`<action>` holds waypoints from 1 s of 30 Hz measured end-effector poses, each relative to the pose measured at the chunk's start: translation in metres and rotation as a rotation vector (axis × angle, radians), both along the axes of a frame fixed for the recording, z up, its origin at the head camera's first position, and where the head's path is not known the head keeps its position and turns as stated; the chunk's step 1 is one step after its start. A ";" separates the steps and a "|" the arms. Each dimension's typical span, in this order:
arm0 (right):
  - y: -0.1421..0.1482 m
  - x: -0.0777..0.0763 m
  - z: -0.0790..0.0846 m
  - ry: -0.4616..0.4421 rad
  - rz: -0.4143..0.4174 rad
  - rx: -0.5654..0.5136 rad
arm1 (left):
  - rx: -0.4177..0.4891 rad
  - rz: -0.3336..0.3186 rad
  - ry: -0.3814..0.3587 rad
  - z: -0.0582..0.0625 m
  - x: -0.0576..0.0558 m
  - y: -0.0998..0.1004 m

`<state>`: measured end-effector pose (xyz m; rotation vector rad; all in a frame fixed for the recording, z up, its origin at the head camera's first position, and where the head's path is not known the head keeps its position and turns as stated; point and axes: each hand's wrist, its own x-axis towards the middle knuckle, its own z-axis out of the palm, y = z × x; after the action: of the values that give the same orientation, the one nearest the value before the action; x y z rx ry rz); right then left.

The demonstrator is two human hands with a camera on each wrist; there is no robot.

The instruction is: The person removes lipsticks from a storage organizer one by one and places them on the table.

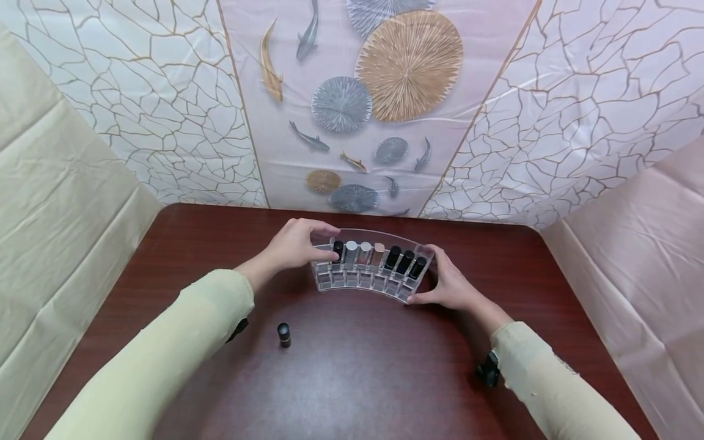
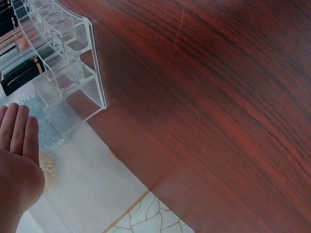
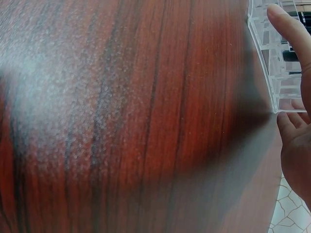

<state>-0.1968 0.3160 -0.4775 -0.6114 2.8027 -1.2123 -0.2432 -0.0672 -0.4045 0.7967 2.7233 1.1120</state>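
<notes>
A clear curved lipstick organizer point(image 1: 352, 281) stands on the table, one row filled with several tubes, the front row vacant. My left hand point(image 1: 299, 244) is at its left end, thumb at the leftmost black lipstick point(image 1: 338, 247). In the left wrist view the fingers point(image 2: 19, 128) of that hand are straight, apart from the black lipstick point(image 2: 22, 76). My right hand point(image 1: 448, 284) holds the organizer's right end, thumb at the front corner and fingers round the far side. The right wrist view shows the right thumb point(image 3: 286, 22) over the organizer point(image 3: 265, 53).
A lone black lipstick point(image 1: 284, 335) stands on the dark red wood table point(image 1: 352, 366), nearer to me and left of the organizer. A patterned cloth point(image 1: 341, 153) hangs behind the table's far edge, with plain cloth sides point(image 1: 66, 201) left and right.
</notes>
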 end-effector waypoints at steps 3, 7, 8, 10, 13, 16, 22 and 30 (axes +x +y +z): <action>0.000 0.000 -0.001 -0.003 -0.001 0.000 | -0.001 0.005 -0.006 0.000 0.000 0.000; 0.001 -0.001 -0.001 -0.010 -0.005 -0.003 | 0.024 0.009 -0.029 -0.001 0.000 0.001; 0.001 -0.001 -0.001 -0.012 -0.005 -0.005 | 0.030 0.011 -0.034 -0.002 0.000 0.002; 0.001 -0.001 -0.001 -0.012 -0.005 -0.006 | 0.046 0.010 -0.046 -0.003 0.000 0.003; 0.001 0.000 -0.001 -0.009 -0.002 -0.008 | 0.069 0.008 -0.056 -0.005 0.000 0.005; 0.001 0.000 -0.001 -0.006 -0.002 -0.005 | 0.085 0.012 -0.048 -0.007 -0.001 0.008; 0.000 0.000 -0.001 -0.014 -0.004 -0.009 | 0.088 0.034 -0.020 -0.011 0.000 0.010; 0.001 0.001 -0.001 -0.020 -0.013 -0.017 | 0.091 0.026 0.002 -0.010 0.001 0.012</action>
<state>-0.1958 0.3166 -0.4783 -0.5802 2.7874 -1.2384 -0.2420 -0.0548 -0.4149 0.7769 2.7094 1.2486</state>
